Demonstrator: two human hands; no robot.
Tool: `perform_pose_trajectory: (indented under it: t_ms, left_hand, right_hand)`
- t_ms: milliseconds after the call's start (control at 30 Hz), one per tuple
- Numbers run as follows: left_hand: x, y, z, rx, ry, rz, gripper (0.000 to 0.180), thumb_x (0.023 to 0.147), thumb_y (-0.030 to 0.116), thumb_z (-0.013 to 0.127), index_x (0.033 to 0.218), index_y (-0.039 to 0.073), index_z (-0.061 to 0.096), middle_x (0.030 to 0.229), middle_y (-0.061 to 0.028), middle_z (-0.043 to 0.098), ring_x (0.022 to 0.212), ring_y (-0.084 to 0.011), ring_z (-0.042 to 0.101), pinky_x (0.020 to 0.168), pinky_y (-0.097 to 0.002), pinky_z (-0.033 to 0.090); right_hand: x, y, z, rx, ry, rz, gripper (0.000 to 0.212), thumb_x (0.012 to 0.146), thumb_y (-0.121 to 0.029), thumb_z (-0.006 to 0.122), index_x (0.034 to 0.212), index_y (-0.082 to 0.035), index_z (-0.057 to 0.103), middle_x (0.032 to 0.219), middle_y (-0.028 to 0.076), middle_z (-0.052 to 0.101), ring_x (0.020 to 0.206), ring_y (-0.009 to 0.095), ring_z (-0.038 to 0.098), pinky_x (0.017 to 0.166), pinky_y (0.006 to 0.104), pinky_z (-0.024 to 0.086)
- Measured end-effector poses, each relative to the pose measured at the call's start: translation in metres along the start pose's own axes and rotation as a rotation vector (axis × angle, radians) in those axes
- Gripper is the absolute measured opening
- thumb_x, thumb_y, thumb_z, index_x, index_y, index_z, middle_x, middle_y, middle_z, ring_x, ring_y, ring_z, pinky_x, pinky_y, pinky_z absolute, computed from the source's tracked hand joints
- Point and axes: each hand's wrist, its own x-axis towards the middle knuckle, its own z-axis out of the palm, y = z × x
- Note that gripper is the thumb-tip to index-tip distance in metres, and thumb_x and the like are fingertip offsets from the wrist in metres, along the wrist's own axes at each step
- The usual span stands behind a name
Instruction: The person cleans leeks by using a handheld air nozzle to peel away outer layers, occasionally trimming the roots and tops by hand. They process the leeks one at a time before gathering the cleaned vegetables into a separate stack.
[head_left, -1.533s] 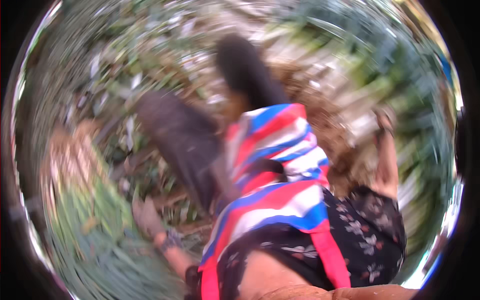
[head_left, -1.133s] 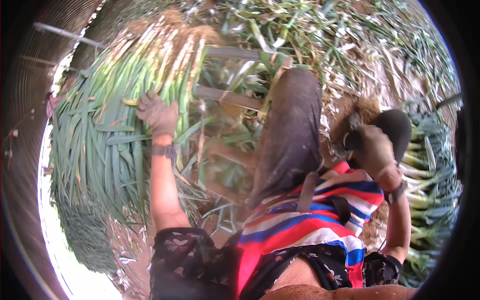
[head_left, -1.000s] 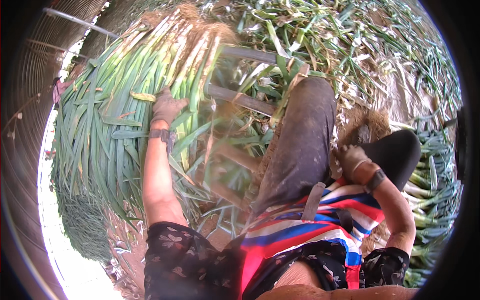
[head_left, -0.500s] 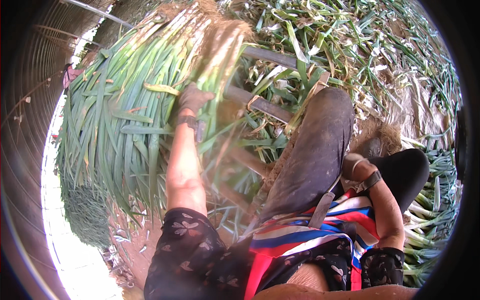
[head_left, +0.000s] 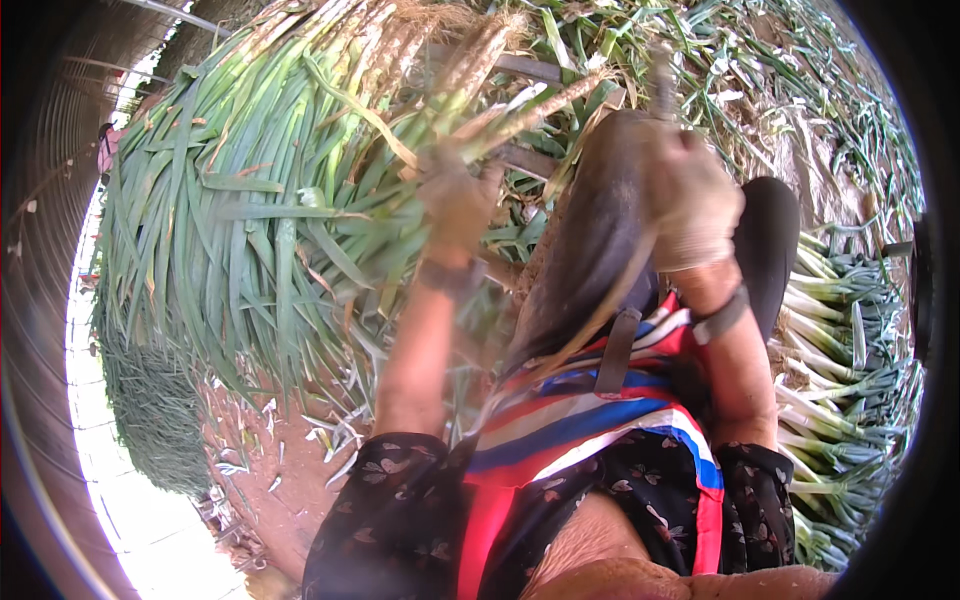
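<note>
Roughly centre frame, left hand gloved, blurred, fingers curled around a few green onion stalks near their pale, rooty ends; the stalks stick up and right from the fist. Grip looks closed on them, though motion blur hides the fingertips. Those stalks sit at the root end of the big heap of green onions: long flat green leaves fanning left and down, whitish shafts and tan stringy roots at top. Heap rests partly on a wooden frame, grey weathered slats.

Right hand in a dirty cream fabric glove, closed in a fist around something thin that pokes up above it; what it is, cannot tell. Dark band on that wrist. It hovers over the person's dark trouser knee.

Right edge: a neat row of trimmed onions, white shafts side by side, green tops pointing right. Loose leaves litter the ground at top. Bare reddish dirt lower left with scraps. Striped apron red, blue, white, smooth cloth, over floral dark sleeves.
</note>
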Motion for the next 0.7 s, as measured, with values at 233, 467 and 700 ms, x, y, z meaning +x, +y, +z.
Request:
perform_pose_trajectory:
  t_ms: [233, 467, 700]
  left_hand:
    - [-0.091, -0.024, -0.024, -1.482, -0.278, -0.361, 0.014, 0.088, 0.012, 0.057, 0.092, 0.002, 0.065, 0.082, -0.0111, 0.064, 0.072, -0.0174, 0.061, 0.066, -0.0298, 0.048]
    - [-0.137, -0.040, -0.040, -0.495, -0.061, 0.170, 0.014, 0.082, 0.007, 0.060, 0.093, 0.001, 0.065, 0.067, -0.0053, 0.060, 0.058, -0.0125, 0.057, 0.049, -0.0261, 0.043]
    - [-0.118, -0.031, -0.058, -0.664, -0.476, 0.177, 0.029, 0.085, 0.011, 0.059, 0.111, -0.002, 0.061, 0.103, -0.0108, 0.065, 0.095, -0.0203, 0.061, 0.083, -0.0311, 0.049]
  right_hand:
    - [-0.072, -0.088, 0.037, 0.528, -0.100, -0.834, 0.020, 0.074, -0.012, 0.059, 0.093, -0.005, 0.058, 0.091, 0.021, 0.060, 0.081, 0.037, 0.061, 0.069, 0.0412, 0.052]
    - [-0.060, -0.089, 0.054, 1.499, -0.776, 0.112, 0.070, 0.073, -0.021, 0.081, 0.123, 0.011, 0.044, 0.112, 0.017, 0.060, 0.095, 0.024, 0.062, 0.087, 0.0303, 0.049]
    - [-0.072, -0.079, 0.101, 2.046, -1.060, 0.528, 0.017, 0.083, -0.013, 0.070, 0.093, -0.001, 0.064, 0.075, 0.005, 0.065, 0.061, 0.017, 0.063, 0.058, 0.0293, 0.054]
